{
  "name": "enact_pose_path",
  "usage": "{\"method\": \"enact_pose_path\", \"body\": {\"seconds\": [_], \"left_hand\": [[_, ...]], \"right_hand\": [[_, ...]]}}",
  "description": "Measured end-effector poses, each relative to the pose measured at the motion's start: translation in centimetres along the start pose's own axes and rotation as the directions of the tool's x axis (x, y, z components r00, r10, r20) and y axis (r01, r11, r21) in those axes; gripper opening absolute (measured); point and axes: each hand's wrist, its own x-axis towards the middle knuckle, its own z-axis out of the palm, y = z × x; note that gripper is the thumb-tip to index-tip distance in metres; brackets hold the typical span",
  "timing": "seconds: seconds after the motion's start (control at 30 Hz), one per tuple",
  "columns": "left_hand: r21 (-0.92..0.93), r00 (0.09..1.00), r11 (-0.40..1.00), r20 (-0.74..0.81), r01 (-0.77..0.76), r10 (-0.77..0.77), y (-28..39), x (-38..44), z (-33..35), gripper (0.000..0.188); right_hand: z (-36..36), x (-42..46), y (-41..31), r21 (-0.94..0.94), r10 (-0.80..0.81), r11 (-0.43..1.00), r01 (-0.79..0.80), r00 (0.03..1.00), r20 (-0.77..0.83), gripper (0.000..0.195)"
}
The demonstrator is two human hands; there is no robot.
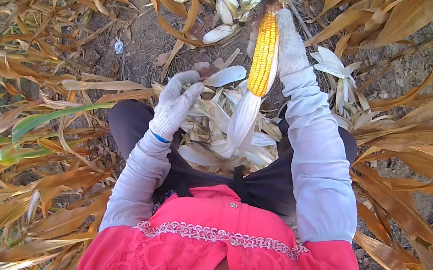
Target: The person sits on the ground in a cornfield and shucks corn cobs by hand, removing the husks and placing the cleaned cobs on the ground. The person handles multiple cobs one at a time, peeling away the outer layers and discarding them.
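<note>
My right hand (289,46), in a whitish knit glove, grips an ear of yellow corn (263,57) near its upper end. Dark silk (267,6) clings to the top of that ear. Its kernels are bare on the side facing me, and pale husk (243,122) hangs from its lower end. My left hand (177,100), gloved the same way, is at the left with thumb and fingers apart. A loose white husk leaf (226,75) is just beyond its fingertips; whether they touch is unclear.
Stripped husks (200,156) are heaped between my bent legs. Several husk-covered ears (225,10) lie on the soil ahead. An opened husk (341,72) sits right of my right hand. Dry corn stalks and leaves crowd the left (45,106) and right (421,143).
</note>
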Motion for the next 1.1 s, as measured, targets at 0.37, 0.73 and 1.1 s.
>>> {"method": "enact_pose_path", "body": {"seconds": [0.37,0.73,1.1], "left_hand": [[-0.441,0.951,0.878,0.144,-0.187,0.275,10.3,7.0,5.5,0.043],[-0.695,0.962,0.665,-0.202,-0.273,0.184,10.4,9.5,4.9,0.042],[-0.872,0.735,0.120,0.467,0.474,0.492,9.4,10.6,1.1,0.040]], "right_hand": [[6.1,-3.4,2.1,-0.017,0.207,0.978,-0.207,0.961,0.186,0.073],[4.5,-3.1,2.9,-0.785,-0.125,0.602,0.148,0.988,0.090,0.051],[4.0,-3.6,2.1,-0.474,0.154,0.880,0.023,0.931,0.330,0.057]]}}
